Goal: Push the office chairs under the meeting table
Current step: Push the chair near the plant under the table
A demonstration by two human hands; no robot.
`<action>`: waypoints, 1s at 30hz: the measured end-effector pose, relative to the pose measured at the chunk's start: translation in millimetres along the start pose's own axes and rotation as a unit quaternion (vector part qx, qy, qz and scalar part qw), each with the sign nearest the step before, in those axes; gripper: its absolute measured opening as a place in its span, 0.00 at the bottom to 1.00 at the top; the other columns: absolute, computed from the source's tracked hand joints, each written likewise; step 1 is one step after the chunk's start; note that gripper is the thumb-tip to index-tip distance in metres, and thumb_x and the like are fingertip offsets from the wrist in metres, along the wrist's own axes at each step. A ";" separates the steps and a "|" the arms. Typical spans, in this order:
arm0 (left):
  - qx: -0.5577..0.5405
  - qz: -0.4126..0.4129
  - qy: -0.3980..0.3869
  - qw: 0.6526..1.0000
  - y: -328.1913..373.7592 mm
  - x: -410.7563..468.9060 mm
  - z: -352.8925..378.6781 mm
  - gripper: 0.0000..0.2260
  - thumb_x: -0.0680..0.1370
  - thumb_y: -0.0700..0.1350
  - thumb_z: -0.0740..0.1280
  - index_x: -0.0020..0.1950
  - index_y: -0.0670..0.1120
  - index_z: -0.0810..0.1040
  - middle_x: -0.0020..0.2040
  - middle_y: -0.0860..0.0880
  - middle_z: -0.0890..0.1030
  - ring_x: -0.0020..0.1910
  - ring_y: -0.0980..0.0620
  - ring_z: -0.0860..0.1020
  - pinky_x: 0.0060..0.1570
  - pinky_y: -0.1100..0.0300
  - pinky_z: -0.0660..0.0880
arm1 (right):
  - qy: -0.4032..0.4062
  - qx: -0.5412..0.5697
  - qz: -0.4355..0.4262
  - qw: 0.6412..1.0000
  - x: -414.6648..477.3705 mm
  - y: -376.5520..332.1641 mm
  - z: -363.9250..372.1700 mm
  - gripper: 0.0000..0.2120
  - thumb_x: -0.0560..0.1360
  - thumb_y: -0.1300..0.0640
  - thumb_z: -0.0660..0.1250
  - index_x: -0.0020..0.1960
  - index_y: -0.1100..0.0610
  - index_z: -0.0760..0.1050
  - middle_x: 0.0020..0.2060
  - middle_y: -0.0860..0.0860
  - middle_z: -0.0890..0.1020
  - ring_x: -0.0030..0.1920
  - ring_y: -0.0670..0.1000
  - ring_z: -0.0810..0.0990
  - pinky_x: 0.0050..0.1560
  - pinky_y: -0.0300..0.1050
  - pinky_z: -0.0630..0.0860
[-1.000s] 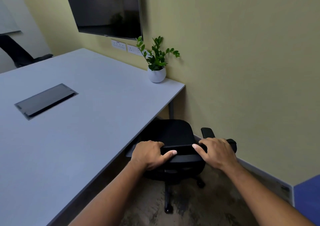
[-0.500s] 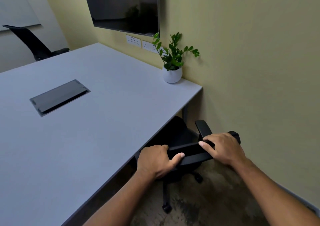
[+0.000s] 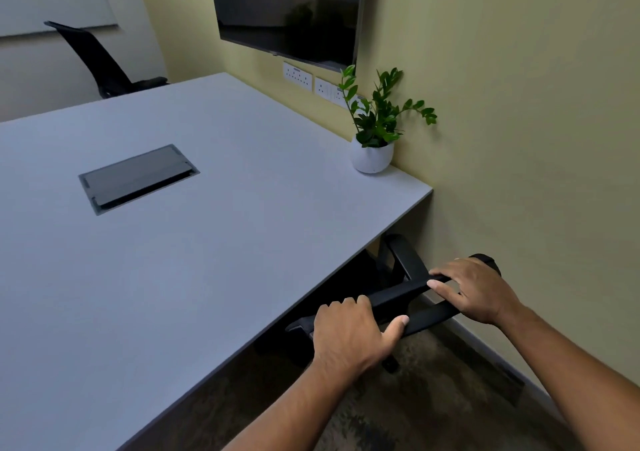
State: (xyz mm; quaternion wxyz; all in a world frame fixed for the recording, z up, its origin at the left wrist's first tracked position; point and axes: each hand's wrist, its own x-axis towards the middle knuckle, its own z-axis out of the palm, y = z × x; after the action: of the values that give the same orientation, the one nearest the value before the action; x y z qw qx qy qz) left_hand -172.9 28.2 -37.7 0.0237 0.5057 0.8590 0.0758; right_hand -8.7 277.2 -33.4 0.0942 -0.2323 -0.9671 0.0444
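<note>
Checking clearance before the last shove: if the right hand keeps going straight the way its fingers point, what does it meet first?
Probably the chair armrest just beyond the right hand, which grips the chair backrest; next likely the meeting table edge. Depth is unclear.

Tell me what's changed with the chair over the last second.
The black office chair has rolled forward under the meeting table; its seat, in plain view before, is now almost hidden beneath the edge. The left hand and right hand kept their grip on the backrest top. The potted plant stayed put.

Yellow-green wall (image 3: 519,111), mounted dark screen (image 3: 287,10), mottled brown carpet (image 3: 433,398).
</note>
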 end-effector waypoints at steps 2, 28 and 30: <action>-0.007 -0.009 0.000 1.000 7.2 8.0 0.6 0.40 0.76 0.81 0.43 0.47 0.48 0.76 0.42 0.47 0.81 0.39 0.43 0.80 0.44 0.47 0.77 | -0.001 0.005 -0.009 1.000 10.7 10.5 0.1 0.35 0.80 0.31 0.54 0.59 0.56 0.87 0.53 0.50 0.89 0.54 0.55 0.86 0.58 0.56 0.78; -0.014 -0.175 0.044 0.984 57.1 134.3 13.7 0.38 0.78 0.78 0.47 0.50 0.48 0.80 0.42 0.48 0.83 0.41 0.43 0.81 0.45 0.48 0.78 | 0.009 0.031 -0.210 0.977 188.3 125.9 25.5 0.28 0.82 0.31 0.57 0.55 0.50 0.87 0.48 0.45 0.89 0.48 0.49 0.85 0.49 0.53 0.80; -0.016 -0.183 0.045 0.982 61.5 139.2 12.5 0.38 0.78 0.79 0.47 0.49 0.48 0.79 0.42 0.48 0.82 0.41 0.44 0.80 0.45 0.48 0.78 | 0.005 0.034 -0.216 0.976 195.2 130.1 24.3 0.27 0.83 0.32 0.57 0.54 0.49 0.86 0.48 0.44 0.88 0.47 0.48 0.85 0.49 0.54 0.80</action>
State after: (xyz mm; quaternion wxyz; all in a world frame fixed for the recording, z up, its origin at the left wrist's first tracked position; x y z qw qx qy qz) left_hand -186.1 180.3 -35.5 0.0064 0.3354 0.9359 0.1072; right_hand -127.0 481.1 -42.5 0.1142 -0.0145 -0.9918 0.0548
